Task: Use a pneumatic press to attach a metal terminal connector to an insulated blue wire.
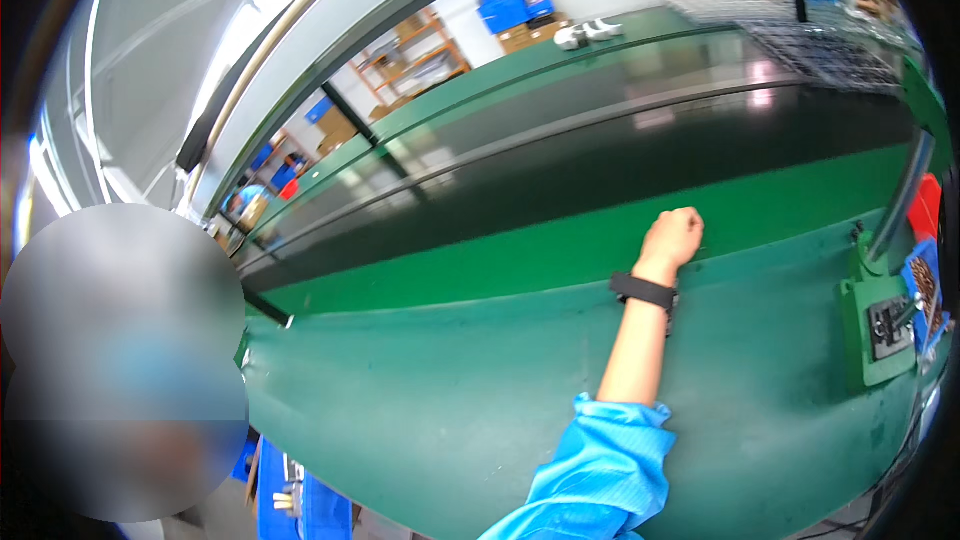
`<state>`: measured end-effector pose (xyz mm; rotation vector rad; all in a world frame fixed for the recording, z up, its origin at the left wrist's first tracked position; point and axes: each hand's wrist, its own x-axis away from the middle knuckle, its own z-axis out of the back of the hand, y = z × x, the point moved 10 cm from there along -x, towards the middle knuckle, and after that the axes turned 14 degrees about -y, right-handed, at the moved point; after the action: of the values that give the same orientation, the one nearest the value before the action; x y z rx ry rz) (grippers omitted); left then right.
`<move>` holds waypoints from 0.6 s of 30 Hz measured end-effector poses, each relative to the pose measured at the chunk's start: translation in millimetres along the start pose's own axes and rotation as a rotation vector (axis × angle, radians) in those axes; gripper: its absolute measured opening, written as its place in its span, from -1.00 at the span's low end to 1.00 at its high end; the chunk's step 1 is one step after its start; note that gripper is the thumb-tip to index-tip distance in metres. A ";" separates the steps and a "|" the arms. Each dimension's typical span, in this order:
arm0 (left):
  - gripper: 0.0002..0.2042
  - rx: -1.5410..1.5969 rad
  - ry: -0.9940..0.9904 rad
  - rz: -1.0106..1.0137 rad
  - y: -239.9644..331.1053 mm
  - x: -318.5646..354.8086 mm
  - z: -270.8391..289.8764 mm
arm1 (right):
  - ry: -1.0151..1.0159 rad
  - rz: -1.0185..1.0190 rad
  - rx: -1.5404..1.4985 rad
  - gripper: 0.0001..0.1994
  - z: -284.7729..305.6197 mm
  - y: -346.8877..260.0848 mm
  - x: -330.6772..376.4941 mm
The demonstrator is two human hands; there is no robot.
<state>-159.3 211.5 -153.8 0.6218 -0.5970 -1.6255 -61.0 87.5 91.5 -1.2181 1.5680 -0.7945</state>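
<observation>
**Q:** Where is your hand in this shot?

**A:** My right hand (675,236) sits right of centre, curled into a fist, knuckles resting at the far edge of the green bench (450,390), where it meets the lighter green strip (500,255). I cannot tell whether anything is inside the fist. A black wristband (643,290) circles the wrist, and my blue sleeve (590,470) rises from the bottom edge. My left hand is out of the frame.

**Q:** How much room around it?

**A:** Plenty. Bare bench spreads left of my arm and toward the lower right. Beyond the strip, the dark belt (620,165) runs from left of centre to upper right. The nearest thing is a green fixture (875,325) at the right edge, well apart from my fist, with a blue tray (925,285) just beside it. Wire racks (800,35) lie at upper right.
</observation>
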 end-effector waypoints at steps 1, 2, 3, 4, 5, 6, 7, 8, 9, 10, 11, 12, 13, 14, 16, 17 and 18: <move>-0.84 -0.010 0.015 0.012 0.6 1.5 2.2 | -0.019 -0.011 -0.007 -0.70 -2.9 3.5 1.9; -0.84 -0.022 0.029 0.027 -0.2 3.7 6.1 | -0.038 -0.023 -0.017 -0.70 -5.8 7.8 3.5; -0.84 -0.023 0.035 0.035 -0.9 5.5 9.3 | -0.055 -0.036 -0.027 -0.70 -7.8 12.3 4.4; -0.84 -0.024 0.040 0.041 -0.1 7.7 12.0 | -0.069 -0.047 -0.035 -0.70 -7.8 16.2 4.7; -0.84 -0.021 0.049 0.039 0.3 8.6 13.6 | -0.082 -0.060 -0.041 -0.70 -7.2 21.8 5.5; -0.84 -0.043 0.061 0.021 3.4 9.2 15.6 | -0.092 -0.071 -0.046 -0.70 -5.4 27.2 5.6; -0.84 -0.007 0.028 0.028 8.4 9.3 15.1 | -0.094 -0.080 -0.043 -0.70 0.4 34.0 0.5; -0.84 0.031 -0.007 0.031 14.4 9.6 14.0 | -0.094 -0.088 -0.039 -0.70 6.5 40.9 -2.6; -0.84 0.028 -0.003 0.041 13.2 11.0 15.8 | -0.094 -0.094 -0.040 -0.70 11.1 44.1 -4.4; -0.84 0.026 0.007 0.048 13.4 11.6 16.9 | -0.092 -0.098 -0.041 -0.70 16.3 47.4 -5.3; -0.84 0.025 0.014 0.053 14.2 12.1 17.6 | -0.088 -0.101 -0.039 -0.70 22.0 50.0 -7.3; -0.84 0.027 0.013 0.051 16.7 10.7 16.6 | -0.080 -0.099 -0.034 -0.70 30.3 52.5 -9.6; -0.85 0.031 0.018 0.054 15.8 12.9 18.9 | -0.080 -0.103 -0.032 -0.70 35.1 56.2 -10.3; -0.85 0.038 0.020 0.055 13.6 12.6 17.3 | -0.077 -0.105 -0.026 -0.70 43.9 60.7 -13.1; -0.85 0.009 0.062 0.055 7.6 11.2 16.3 | -0.077 -0.113 -0.019 -0.70 61.6 70.7 -18.9; -0.85 -0.021 0.097 0.044 8.0 11.0 18.0 | -0.074 -0.114 -0.013 -0.70 70.4 75.4 -21.7; -0.85 -0.019 0.100 0.049 4.6 11.2 17.0 | -0.072 -0.117 -0.008 -0.70 82.1 82.4 -26.9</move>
<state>-169.1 200.5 -139.1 0.6660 -0.5193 -1.5433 -9.6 142.1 -1.5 -1.3397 1.4533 -0.8105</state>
